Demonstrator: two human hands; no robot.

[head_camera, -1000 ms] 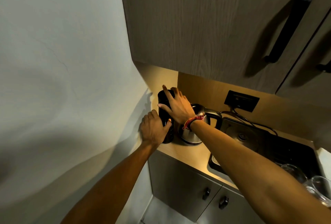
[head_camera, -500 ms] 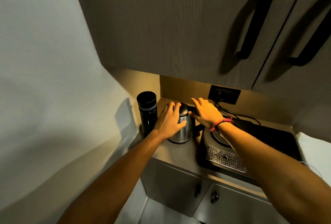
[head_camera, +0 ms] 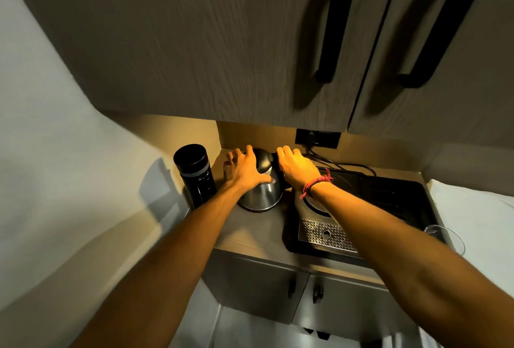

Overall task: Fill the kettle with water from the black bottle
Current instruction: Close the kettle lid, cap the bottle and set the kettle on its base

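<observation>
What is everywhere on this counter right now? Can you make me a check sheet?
Surface: wooden counter, bare in front of the kettle.
Job's things: steel kettle upright, lid seems shut; black bottle upright to its left, apart from it.
Clutter: black tray with a metal grate; a glass at its right edge.
Grippers: left hand on the kettle's side; right hand at its handle.
Cables: black cord from the wall socket.
Surroundings: upper cabinets with black handles; doors below.

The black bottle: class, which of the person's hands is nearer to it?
Left. The left hand rests on the kettle just beside the black bottle; the right hand is on the kettle's far side.
</observation>
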